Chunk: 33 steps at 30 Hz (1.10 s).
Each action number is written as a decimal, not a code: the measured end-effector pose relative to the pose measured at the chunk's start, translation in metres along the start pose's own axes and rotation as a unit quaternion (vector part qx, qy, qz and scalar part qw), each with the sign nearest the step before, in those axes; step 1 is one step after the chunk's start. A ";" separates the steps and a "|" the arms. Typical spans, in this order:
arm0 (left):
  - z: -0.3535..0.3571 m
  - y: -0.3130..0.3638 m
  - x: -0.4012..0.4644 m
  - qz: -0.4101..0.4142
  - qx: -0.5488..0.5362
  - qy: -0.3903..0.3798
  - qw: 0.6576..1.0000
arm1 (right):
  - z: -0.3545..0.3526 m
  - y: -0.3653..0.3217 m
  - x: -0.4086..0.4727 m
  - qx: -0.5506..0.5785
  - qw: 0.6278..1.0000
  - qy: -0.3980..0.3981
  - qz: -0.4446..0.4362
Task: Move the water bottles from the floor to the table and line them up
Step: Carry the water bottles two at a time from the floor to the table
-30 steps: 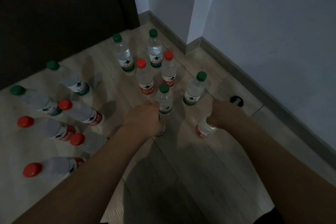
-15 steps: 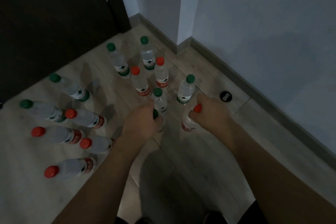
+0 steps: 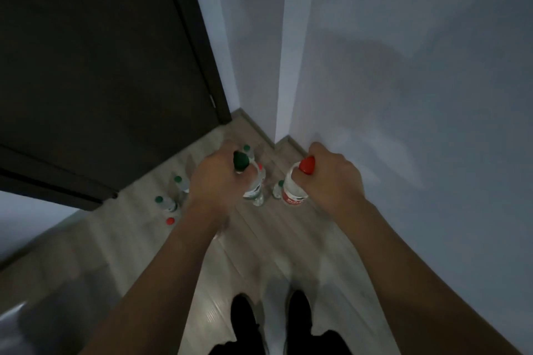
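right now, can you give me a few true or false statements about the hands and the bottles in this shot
1. The left hand grips a green-capped bottle near its neck. True.
2. The right hand holds nothing. False: it grips a red-capped bottle near the cap.
3. Both held bottles stand on a table. False: both are held up in the air above the wooden floor; no table shows.
4. Some bottles are on the floor, among them a green-capped one left of the left forearm. True.
5. A dark door stands on the left side of the view. True.
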<state>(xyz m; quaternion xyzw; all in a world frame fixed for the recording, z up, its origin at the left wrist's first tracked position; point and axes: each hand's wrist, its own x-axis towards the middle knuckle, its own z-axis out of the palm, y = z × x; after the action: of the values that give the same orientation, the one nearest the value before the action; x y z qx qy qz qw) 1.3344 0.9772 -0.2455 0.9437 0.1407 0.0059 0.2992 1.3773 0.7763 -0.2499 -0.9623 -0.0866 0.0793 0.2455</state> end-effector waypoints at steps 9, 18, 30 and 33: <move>-0.116 0.100 -0.038 0.033 -0.049 0.106 0.993 | -0.144 -0.050 -0.042 -0.017 0.995 0.098 -0.004; -0.128 0.136 -0.069 0.069 -0.066 0.123 0.988 | -0.168 -0.045 -0.074 0.001 0.993 0.120 0.018; -0.110 0.180 -0.061 0.207 -0.068 0.047 0.975 | -0.193 -0.025 -0.129 0.045 0.966 0.192 0.169; -0.098 0.196 -0.057 0.246 -0.083 0.018 0.966 | -0.200 -0.016 -0.148 0.047 0.949 0.211 0.231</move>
<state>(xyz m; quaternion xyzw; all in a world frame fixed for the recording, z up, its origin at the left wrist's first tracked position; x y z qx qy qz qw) 1.3213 0.8638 -0.0497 0.9208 -0.0913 0.1076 0.3636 1.2700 0.6680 -0.0529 -0.9381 0.1958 -0.0666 0.2779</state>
